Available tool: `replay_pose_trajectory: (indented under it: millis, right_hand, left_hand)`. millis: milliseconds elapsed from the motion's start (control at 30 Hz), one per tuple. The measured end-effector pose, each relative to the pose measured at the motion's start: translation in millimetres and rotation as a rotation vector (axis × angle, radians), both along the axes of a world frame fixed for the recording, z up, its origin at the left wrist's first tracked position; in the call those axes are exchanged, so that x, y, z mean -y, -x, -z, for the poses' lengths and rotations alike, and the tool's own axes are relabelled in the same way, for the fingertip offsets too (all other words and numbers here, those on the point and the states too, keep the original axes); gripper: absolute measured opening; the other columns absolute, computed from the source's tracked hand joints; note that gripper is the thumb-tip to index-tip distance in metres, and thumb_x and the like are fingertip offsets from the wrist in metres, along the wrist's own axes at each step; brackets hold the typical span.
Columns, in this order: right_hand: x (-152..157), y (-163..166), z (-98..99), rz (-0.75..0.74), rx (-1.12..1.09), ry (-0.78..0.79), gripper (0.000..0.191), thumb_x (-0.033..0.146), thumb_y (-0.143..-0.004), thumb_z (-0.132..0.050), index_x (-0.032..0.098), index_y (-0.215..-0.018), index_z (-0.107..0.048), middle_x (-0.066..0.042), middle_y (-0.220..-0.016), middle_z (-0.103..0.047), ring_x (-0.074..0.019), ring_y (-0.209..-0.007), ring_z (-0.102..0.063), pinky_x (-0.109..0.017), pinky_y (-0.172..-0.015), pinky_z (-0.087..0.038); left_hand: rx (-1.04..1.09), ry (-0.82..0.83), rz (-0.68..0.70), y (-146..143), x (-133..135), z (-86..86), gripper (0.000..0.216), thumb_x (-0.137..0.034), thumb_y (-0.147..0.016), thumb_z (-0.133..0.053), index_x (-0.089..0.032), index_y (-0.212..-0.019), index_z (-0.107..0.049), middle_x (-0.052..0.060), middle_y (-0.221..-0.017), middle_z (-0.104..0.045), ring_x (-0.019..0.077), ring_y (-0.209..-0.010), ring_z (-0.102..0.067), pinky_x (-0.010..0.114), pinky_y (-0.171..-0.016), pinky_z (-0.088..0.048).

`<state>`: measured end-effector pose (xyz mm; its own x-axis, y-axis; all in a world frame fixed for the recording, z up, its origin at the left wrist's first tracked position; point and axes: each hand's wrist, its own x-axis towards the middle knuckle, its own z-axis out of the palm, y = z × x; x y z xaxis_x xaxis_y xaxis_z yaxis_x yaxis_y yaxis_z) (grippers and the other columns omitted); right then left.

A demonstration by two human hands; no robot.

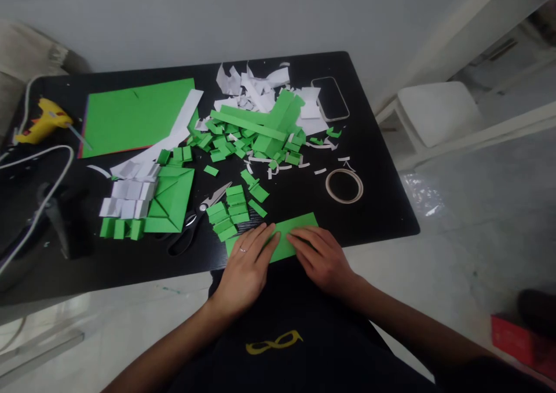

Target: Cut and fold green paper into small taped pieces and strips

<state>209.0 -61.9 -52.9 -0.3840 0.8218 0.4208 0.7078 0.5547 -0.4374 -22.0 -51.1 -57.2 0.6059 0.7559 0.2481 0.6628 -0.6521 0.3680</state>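
A green paper strip (299, 228) lies at the near edge of the black table (377, 208). My left hand (245, 263) rests flat on its left part, fingers stretched out and pressed on the paper, a ring on one finger. On the strip's right part my right hand (319, 254) lies flat too, fingertips pointing left toward the other hand. Neither hand grips anything. Just left of my left hand sit small folded green pieces (228, 210) and black-handled scissors (195, 219).
A heap of green and white paper scraps (260, 121) fills the table's middle. A phone (330, 98), a tape roll (344, 185), a large green sheet (134, 115), a yellow glue gun (43, 121) with its cable, and a folded green square (171, 199) lie around. A white stool (434, 112) stands at right.
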Motion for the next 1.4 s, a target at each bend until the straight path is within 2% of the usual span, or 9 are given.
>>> replay_pose_trajectory:
  millis: [333, 567, 967, 1167, 1400]
  right_hand:
    - [-0.2, 0.2, 3.9, 0.012, -0.030, -0.084, 0.025, 0.004, -0.099, -0.067, 0.010, -0.122, -0.075, -0.014, -0.111, -0.082, -0.0260, -0.106, -0.074, -0.040, -0.090, -0.064]
    - [-0.7, 0.4, 2.3, 0.002, -0.031, -0.070, 0.026, 0.003, -0.098, -0.068, 0.008, -0.122, -0.074, -0.015, -0.112, -0.081, -0.0265, -0.107, -0.073, -0.041, -0.091, -0.064]
    - [-0.7, -0.5, 3.3, -0.005, -0.016, -0.055, 0.026, 0.005, -0.100, -0.064, 0.011, -0.123, -0.075, -0.014, -0.115, -0.080, -0.0261, -0.110, -0.071, -0.042, -0.095, -0.063]
    - [-0.1, 1.9, 0.5, 0.009, 0.036, -0.066, 0.028, 0.006, -0.102, -0.060, 0.015, -0.121, -0.079, -0.014, -0.114, -0.078, -0.0270, -0.111, -0.067, -0.042, -0.092, -0.062]
    - [-0.7, 4.1, 0.3, 0.019, 0.046, -0.064, 0.030, 0.003, -0.099, -0.060, 0.015, -0.119, -0.080, -0.014, -0.113, -0.077, -0.0267, -0.109, -0.067, -0.041, -0.093, -0.061]
  left_hand:
    - [0.063, -0.011, 0.014, 1.7, 0.4, 3.8, 0.052, 0.002, -0.099, -0.049, -0.013, -0.148, -0.060, 0.014, -0.150, -0.068, 0.0316, -0.143, -0.059, 0.050, -0.116, -0.052]
    - [0.041, -0.031, 0.007, 0.5, -0.5, 2.9, 0.048, 0.002, -0.100, -0.050, -0.011, -0.144, -0.062, 0.015, -0.148, -0.068, 0.0315, -0.141, -0.061, 0.049, -0.115, -0.052]
    - [0.025, -0.047, -0.012, -2.7, -0.4, 0.4, 0.043, 0.001, -0.101, -0.052, -0.008, -0.141, -0.064, 0.016, -0.147, -0.069, 0.0319, -0.140, -0.061, 0.049, -0.114, -0.053]
    - [0.032, -0.054, -0.017, -3.4, -1.6, -1.3, 0.044, -0.002, -0.102, -0.051, -0.012, -0.143, -0.063, 0.014, -0.147, -0.070, 0.0307, -0.138, -0.063, 0.050, -0.113, -0.054]
    - [0.020, -0.046, -0.028, -4.8, -1.9, -2.8, 0.042, -0.002, -0.102, -0.051, -0.012, -0.142, -0.064, 0.014, -0.147, -0.070, 0.0308, -0.137, -0.064, 0.050, -0.113, -0.054]
